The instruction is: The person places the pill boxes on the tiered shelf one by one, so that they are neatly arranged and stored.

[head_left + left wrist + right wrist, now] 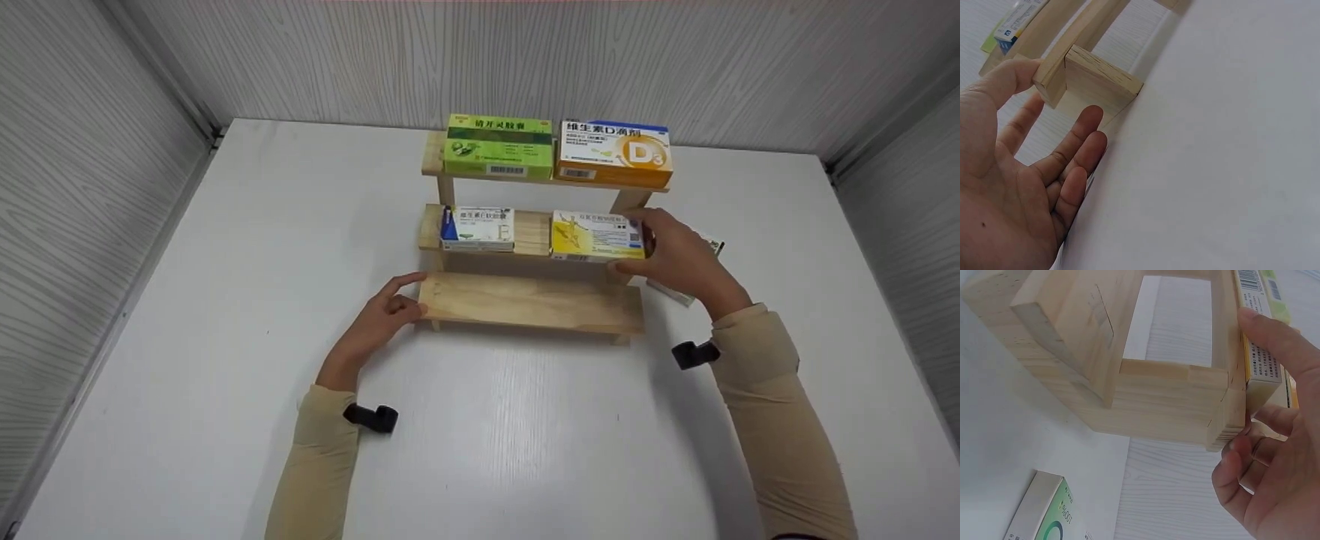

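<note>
A three-step wooden display rack (532, 302) stands on the table. My left hand (373, 324) grips the left end of its lowest step between thumb and index finger; the other fingers extend loosely below in the left wrist view. On the middle step, my right hand (679, 253) holds the right end of a yellow-and-white medicine box (598, 236), thumb on the front side. The right wrist view shows that box's narrow printed side (1264, 363) against the step. Left of it, apart by a gap, lies a blue-and-white medicine box (478, 229).
A green medicine box (499, 146) and an orange-and-white vitamin D box (615, 153) sit side by side on the top step. Behind my right hand, another box (673, 293) lies on the table, mostly hidden; its green-and-white face (1053, 514) shows in the right wrist view.
</note>
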Demonstrator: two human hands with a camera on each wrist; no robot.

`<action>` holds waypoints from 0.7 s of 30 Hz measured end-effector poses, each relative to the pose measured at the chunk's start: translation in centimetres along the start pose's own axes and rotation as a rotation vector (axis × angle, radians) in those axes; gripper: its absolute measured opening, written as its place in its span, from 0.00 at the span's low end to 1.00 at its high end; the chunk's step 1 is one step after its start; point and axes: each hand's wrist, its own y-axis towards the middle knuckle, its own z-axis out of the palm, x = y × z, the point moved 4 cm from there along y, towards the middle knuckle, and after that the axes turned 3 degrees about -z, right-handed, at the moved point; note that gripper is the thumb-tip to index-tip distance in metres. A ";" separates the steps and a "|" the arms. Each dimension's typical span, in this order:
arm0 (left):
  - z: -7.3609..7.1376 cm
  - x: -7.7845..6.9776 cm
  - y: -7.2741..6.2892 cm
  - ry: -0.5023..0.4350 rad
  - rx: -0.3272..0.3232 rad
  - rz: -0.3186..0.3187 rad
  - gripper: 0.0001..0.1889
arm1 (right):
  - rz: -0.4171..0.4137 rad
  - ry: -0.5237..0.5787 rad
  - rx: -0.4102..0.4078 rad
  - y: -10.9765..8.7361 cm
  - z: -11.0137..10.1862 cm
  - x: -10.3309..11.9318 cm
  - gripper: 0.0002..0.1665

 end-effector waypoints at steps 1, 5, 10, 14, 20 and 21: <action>0.0 0.0 0.0 -0.001 0.000 -0.001 0.29 | 0.002 0.001 0.004 0.0 0.0 0.0 0.48; 0.1 0.1 0.0 0.017 -0.003 -0.003 0.29 | -0.007 0.012 0.024 0.1 0.1 0.0 0.49; 0.1 0.3 0.1 0.028 -0.012 0.007 0.28 | -0.058 0.034 0.044 -0.2 -0.1 0.2 0.52; 0.1 0.4 0.1 0.027 -0.011 0.017 0.28 | -0.080 0.020 0.024 -1.3 -1.2 0.2 0.50; 0.1 0.1 -0.2 0.027 -0.017 0.008 0.28 | -0.076 0.067 -0.162 -3.3 -4.0 -2.0 0.36; 0.0 0.0 -0.2 0.025 -0.021 0.007 0.28 | -0.062 0.076 -0.192 -3.4 -4.3 -2.8 0.35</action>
